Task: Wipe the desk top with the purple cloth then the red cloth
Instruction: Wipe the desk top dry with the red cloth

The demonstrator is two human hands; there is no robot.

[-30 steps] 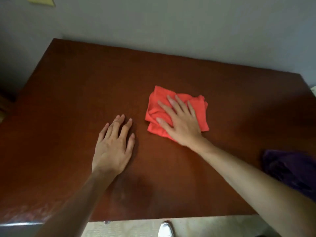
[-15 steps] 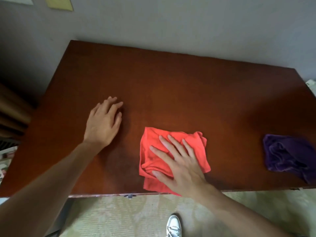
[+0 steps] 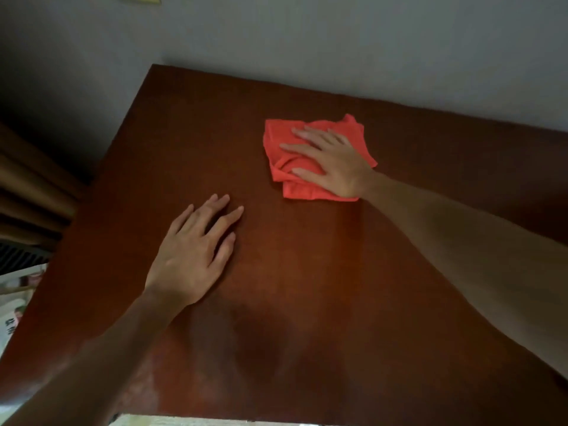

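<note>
The folded red cloth (image 3: 278,139) lies on the dark brown desk top (image 3: 322,272), towards its far side. My right hand (image 3: 333,161) presses flat on the cloth with straight, spread fingers. My left hand (image 3: 196,253) rests flat on the bare wood, nearer to me and left of the cloth, and holds nothing. The purple cloth is out of view.
A grey wall (image 3: 338,41) runs along the desk's far edge. Brown curtain folds (image 3: 27,192) hang left of the desk, with some clutter (image 3: 15,305) on the floor below them. The desk's near edge (image 3: 215,418) shows pale floor beneath.
My right hand has pushed the red cloth from the near edge away to the far side of the desk. The view has swung left, so the purple cloth is no longer seen.
</note>
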